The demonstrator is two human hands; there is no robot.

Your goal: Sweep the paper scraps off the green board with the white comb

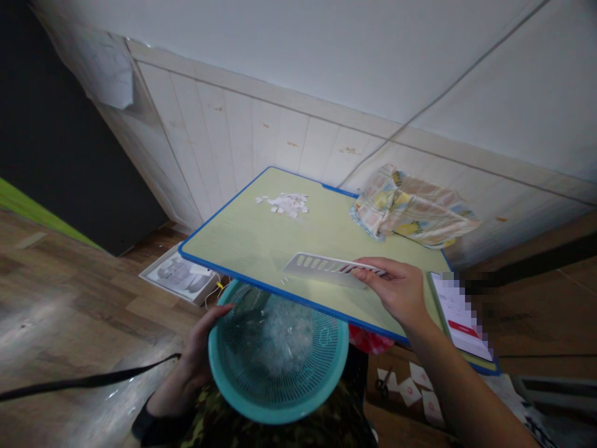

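Observation:
My right hand (392, 287) is closed on one end of a flat white slotted plate (321, 269), which it holds just over the tabletop, tilted. My left hand (201, 341) grips the left rim of a teal plastic basket (278, 413), its thumb over the edge. This basket sits at my lap, partly under the table's front edge. Inside it lies a heap of clear, shiny plastic-looking bits (285, 336), too fine to make out singly. A small pile of white scraps (290, 204) lies toward the back of the pale green table (242, 233).
A patterned cloth (410, 208) lies crumpled at the table's back right. Near the right edge is a phone or tablet (457, 317). On the floor are a white box (180, 277), scissors (384, 384) and several white cards (410, 392). Behind the table stands a panelled wall (242, 118).

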